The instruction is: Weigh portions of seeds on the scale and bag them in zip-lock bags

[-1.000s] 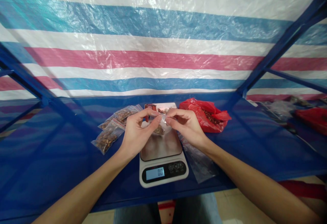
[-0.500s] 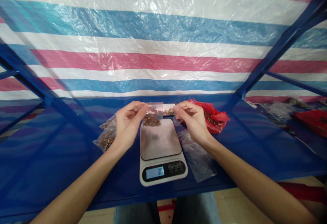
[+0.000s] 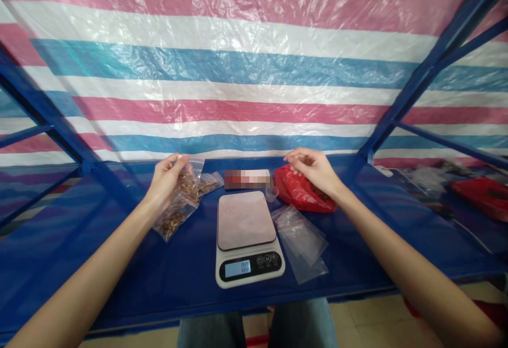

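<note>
My left hand (image 3: pixel 164 178) pinches the top of a clear zip bag (image 3: pixel 189 181) with small brown dried pieces in it. That bag is over other filled zip bags (image 3: pixel 174 221) at the left. My right hand (image 3: pixel 313 168) hovers at the red plastic bag (image 3: pixel 293 186), its fingers loosely bent and nothing visible in them. More brown pieces show inside the red bag, partly behind the hand. A small clear cup (image 3: pixel 272 194) stands beside it. Between my hands, the white kitchen scale (image 3: pixel 246 221) reads 0.0 with a bare plate.
Flat clear zip bags (image 3: pixel 304 242) lie right of the scale. A box-like item (image 3: pixel 246 178), partly blurred out, is behind it. Blue metal posts (image 3: pixel 420 83) rise on both sides, with a striped sheet (image 3: pixel 238 94) behind. Another red bag (image 3: pixel 480 197) is at far right.
My left hand has carried the filled zip bag from above the scale leftward to the other filled bags. My right hand has moved off the small cup to the red bag.
</note>
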Demonstrator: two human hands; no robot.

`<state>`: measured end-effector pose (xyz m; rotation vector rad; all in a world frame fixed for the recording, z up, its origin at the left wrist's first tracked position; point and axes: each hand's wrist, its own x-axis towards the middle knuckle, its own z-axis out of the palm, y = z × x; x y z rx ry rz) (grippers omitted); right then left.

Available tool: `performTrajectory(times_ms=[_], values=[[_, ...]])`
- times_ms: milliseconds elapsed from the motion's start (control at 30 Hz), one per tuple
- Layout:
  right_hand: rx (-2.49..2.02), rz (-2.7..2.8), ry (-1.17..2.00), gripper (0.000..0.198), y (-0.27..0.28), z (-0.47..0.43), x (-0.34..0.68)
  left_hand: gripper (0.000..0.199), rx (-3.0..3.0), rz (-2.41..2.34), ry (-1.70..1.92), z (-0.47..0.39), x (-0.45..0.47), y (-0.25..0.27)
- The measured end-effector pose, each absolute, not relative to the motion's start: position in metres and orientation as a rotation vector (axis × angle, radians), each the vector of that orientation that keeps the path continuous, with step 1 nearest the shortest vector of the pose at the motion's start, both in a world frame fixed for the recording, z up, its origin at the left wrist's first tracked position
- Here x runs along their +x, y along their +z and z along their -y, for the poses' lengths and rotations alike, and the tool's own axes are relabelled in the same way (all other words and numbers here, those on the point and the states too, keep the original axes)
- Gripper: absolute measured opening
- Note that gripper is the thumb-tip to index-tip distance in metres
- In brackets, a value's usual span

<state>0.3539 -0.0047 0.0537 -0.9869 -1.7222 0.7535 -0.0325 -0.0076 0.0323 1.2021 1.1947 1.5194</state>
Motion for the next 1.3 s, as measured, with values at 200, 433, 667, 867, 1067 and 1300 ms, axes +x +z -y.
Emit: performTrajectory(times_ms=[200,433,667,867,1067,1300], values=[[-1.345,2.044,0.839,0.035,0.042,0.000,0.407,0.044,1.176,-1.375,1.266,0.011,-0.065,0.025],[-1.643,2.362,0.254,0.015,0.028,-0.002,0.429,0.041,1.150,-1.462,1.348,0.012,-0.060,0.019],[-1.727,2.541,-0.110,0.046,0.018,0.004,0.429,0.042,1.486,-1.603,1.508,0.007,-0.060,0.005],[-1.522,2.625,-0.066,0.053,0.002,0.002,0.434,0.040,2.139,-1.789,1.327,-0.003,-0.071,-0.007],[-1.337,2.661,0.072,0.055,0.005,0.004,0.421,0.033,2.392,-1.642,1.230,0.016,-0.047,0.002],[-1.262,2.561,0.116,0.060,0.005,-0.002,0.415,0.036,2.557,-1.372,0.947,0.024,-0.036,0.001]])
